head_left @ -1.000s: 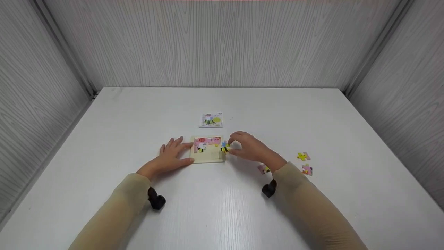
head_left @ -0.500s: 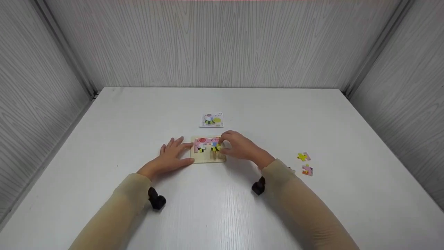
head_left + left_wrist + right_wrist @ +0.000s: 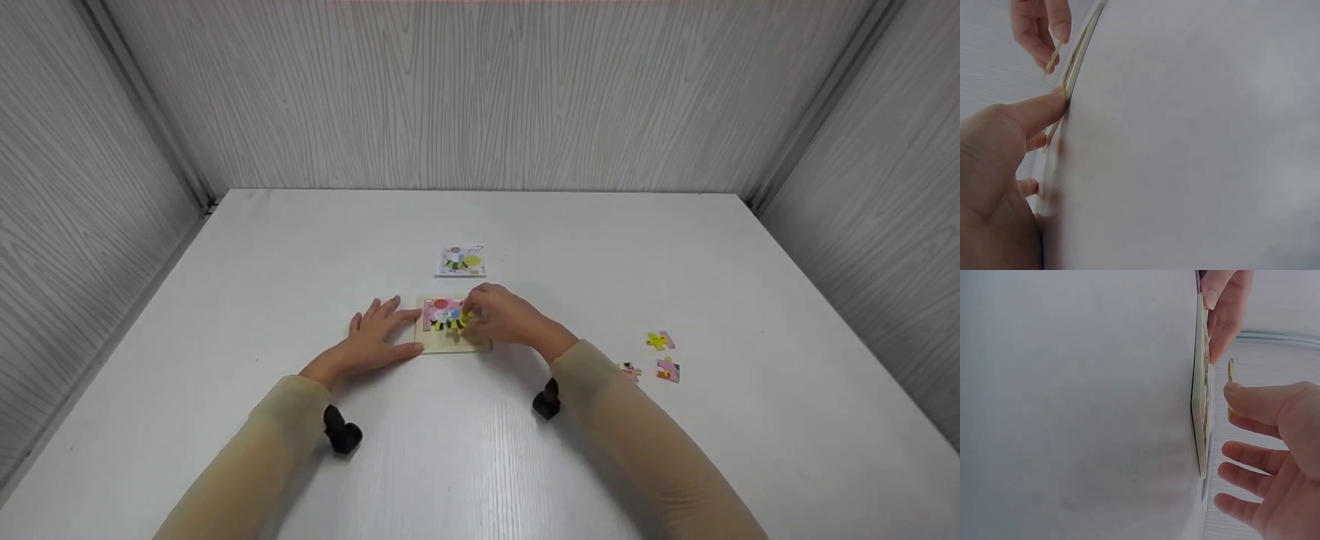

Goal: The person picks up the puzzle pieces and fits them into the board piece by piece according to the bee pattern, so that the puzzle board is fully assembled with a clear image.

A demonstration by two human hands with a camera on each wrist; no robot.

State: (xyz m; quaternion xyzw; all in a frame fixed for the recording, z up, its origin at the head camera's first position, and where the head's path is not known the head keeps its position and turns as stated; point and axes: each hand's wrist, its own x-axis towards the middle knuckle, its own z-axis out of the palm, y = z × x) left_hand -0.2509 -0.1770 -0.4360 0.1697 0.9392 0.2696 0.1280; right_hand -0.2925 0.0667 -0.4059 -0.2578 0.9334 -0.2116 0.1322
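Observation:
A shallow wooden puzzle tray [image 3: 431, 346] lies flat on the white table, partly filled with pink, red and yellow-black pieces along its upper part. My left hand [image 3: 369, 343] rests at the tray's left edge, thumb and index finger touching it, fingers spread. My right hand [image 3: 510, 315] is over the tray's right side and pinches a yellow-and-black puzzle piece [image 3: 1231, 370] between thumb and index finger. In the right wrist view the piece is held just above the tray, apart from it. The right fingers cover part of the tray in the head view.
Behind the tray lies a square picture card [image 3: 461, 261] showing a bee. Loose puzzle pieces lie on the right: a yellow-pink one [image 3: 660, 340], a pink one [image 3: 668, 370] and another [image 3: 628, 371] beside the right sleeve. Grey panels enclose the table's back and sides.
My right hand has moved left from beside the tray to over it, carrying the puzzle piece. A loose piece near the right sleeve has come into view. My left hand stays at the tray's edge.

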